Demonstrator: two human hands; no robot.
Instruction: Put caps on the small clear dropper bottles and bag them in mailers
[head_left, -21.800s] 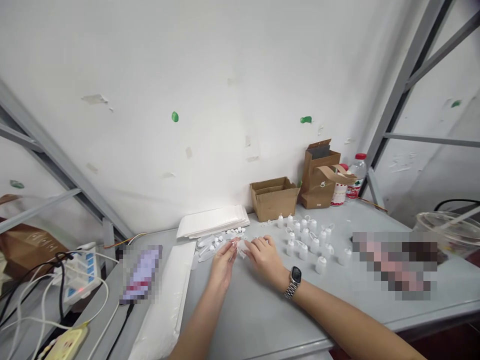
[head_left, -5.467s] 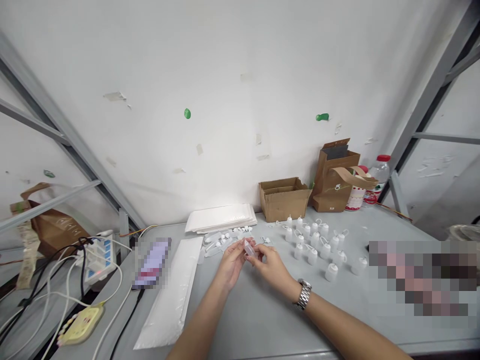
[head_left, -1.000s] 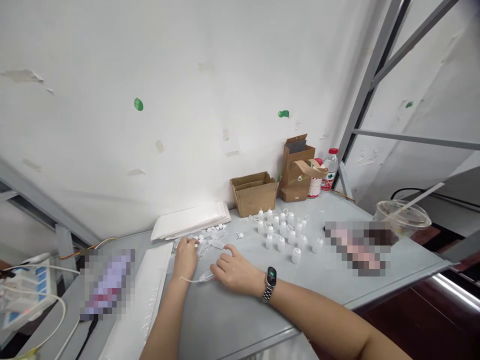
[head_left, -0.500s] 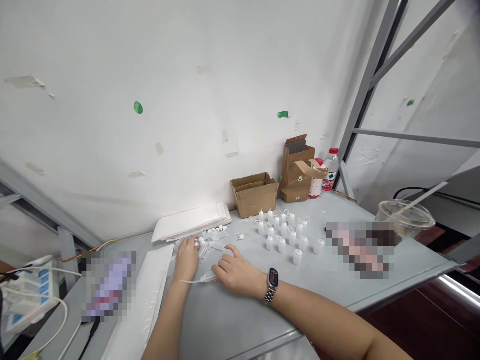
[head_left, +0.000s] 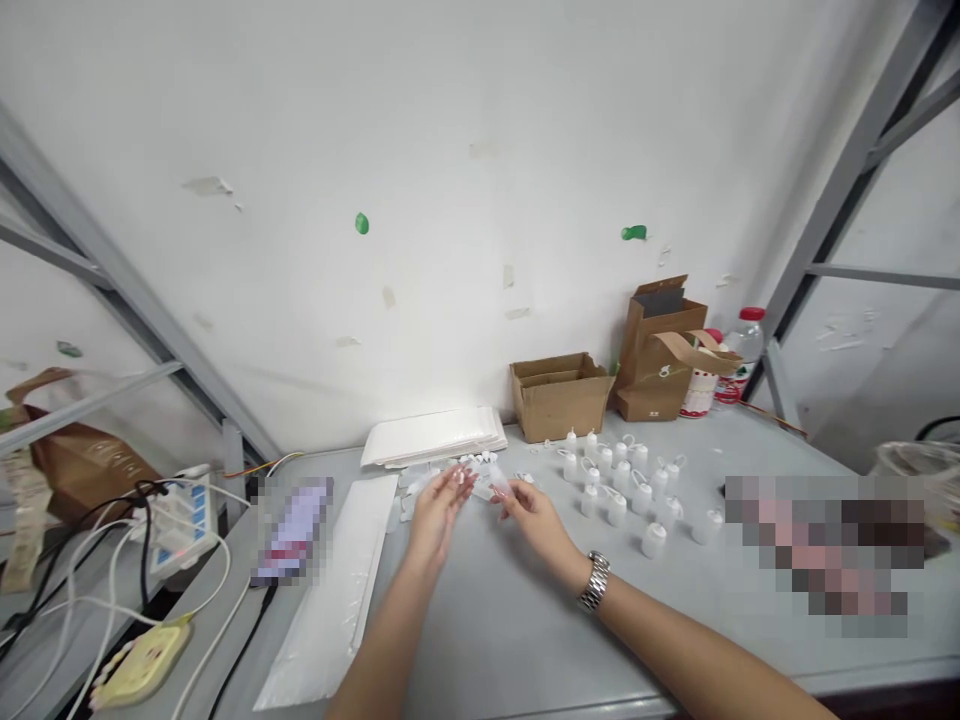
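Note:
My right hand (head_left: 534, 515) pinches a small translucent plastic bottle (head_left: 493, 478), which is partly hidden by the fingers and blurred. Facing it a short way to the left, my left hand (head_left: 441, 505) has its fingertips drawn together; a small white bit shows at them, too small to name. Behind both hands lies a loose pile of small white caps (head_left: 484, 457) and clear plastic pieces. To the right stand several small white capped bottles (head_left: 621, 478), upright in loose rows, most with a thin strap looped at the top.
At the back stand an open cardboard box (head_left: 562, 405), a brown paper bag (head_left: 652, 360) and a red-capped bottle (head_left: 742, 350). White flat packs (head_left: 435, 437) lie by the wall, another (head_left: 330, 600) on the left. A power strip (head_left: 184, 520) with cables is far left.
The view has turned left. My right hand has lifted a bottle from the table and brought it toward my left hand, which has drawn back from the pile of caps.

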